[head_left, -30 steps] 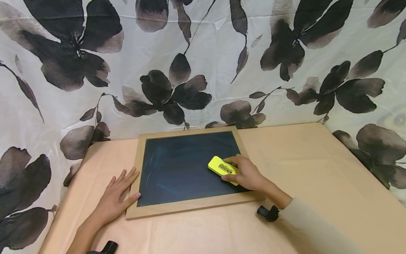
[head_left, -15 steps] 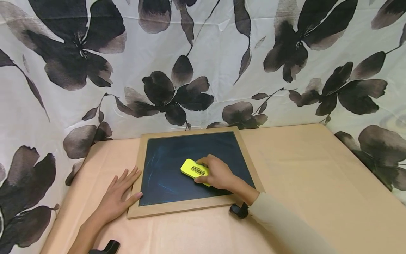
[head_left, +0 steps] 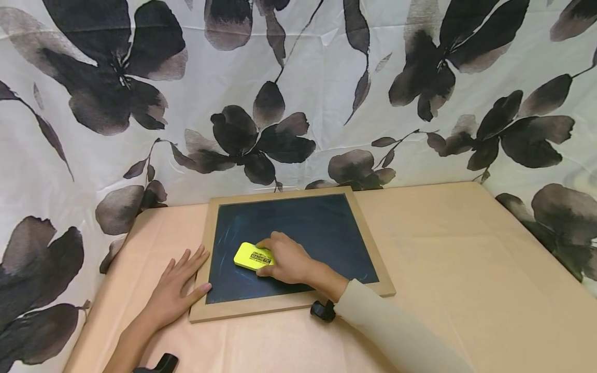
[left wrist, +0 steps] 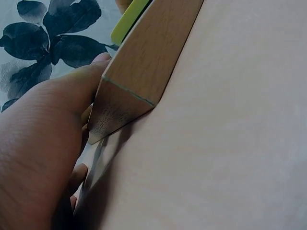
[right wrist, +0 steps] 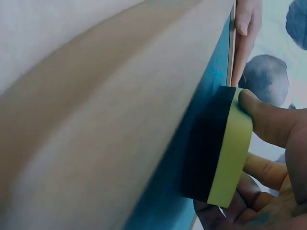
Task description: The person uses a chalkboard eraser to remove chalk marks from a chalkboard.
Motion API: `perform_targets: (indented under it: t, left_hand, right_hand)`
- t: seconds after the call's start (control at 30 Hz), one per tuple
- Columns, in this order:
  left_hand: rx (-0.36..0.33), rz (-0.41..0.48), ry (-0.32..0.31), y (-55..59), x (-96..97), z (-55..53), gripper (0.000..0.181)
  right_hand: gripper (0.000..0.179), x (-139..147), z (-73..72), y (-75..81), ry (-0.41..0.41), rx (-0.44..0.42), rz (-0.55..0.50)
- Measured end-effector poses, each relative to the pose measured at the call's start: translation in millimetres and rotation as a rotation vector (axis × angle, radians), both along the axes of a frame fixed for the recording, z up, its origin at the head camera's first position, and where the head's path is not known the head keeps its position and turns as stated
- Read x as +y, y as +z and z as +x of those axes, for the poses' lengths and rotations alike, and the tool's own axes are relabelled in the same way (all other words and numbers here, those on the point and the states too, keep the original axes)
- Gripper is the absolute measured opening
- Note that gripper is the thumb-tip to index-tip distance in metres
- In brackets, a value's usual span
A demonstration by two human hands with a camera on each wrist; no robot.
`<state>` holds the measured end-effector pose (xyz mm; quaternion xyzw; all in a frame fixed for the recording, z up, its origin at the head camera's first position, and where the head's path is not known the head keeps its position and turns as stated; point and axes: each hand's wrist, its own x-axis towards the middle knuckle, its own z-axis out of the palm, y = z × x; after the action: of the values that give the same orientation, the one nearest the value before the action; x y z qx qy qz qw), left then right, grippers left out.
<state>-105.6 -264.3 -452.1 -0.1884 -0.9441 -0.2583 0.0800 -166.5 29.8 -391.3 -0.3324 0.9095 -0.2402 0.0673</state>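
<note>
A small chalkboard [head_left: 322, 223] in a wooden frame [head_left: 298, 299] lies on the table. My right hand [head_left: 291, 261] grips a yellow eraser [head_left: 252, 256] between thumb and fingers on the left half of the board. In the right wrist view, the dark felt side of the eraser [right wrist: 208, 143] faces the board. Faint blue chalk streaks [head_left: 226, 235] show at the board's left. My left hand [head_left: 174, 290] rests with spread fingers along the frame's left edge, its thumb on top. In the left wrist view, that thumb [left wrist: 91, 72] touches the frame near its corner.
Pale cloth covers the table [head_left: 443, 259] around the board. A white curtain [head_left: 322, 77] with dark flowers hangs behind it and along both sides. Black wrist cameras sit at the right wrist [head_left: 323, 311] and the left wrist [head_left: 163, 362].
My right hand has swept the eraser leftward across the board, from its right side to its left half. The left hand has stayed on the frame.
</note>
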Motion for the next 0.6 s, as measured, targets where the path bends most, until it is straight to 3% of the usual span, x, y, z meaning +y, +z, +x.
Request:
perform_targets:
  t: [0.33,0.6]
  left_hand:
    - [-0.004,-0.003,0.005,-7.9,-0.1,1.3,0.071]
    - [0.001,-0.022,0.006,-4.4,-4.6,2.2,0.072]
  right_hand:
    - [0.053,-4,12.0,7.2,0.156,0.013,0.100]
    - [0.054,-4,25.9,9.0,0.240,0.016,0.121]
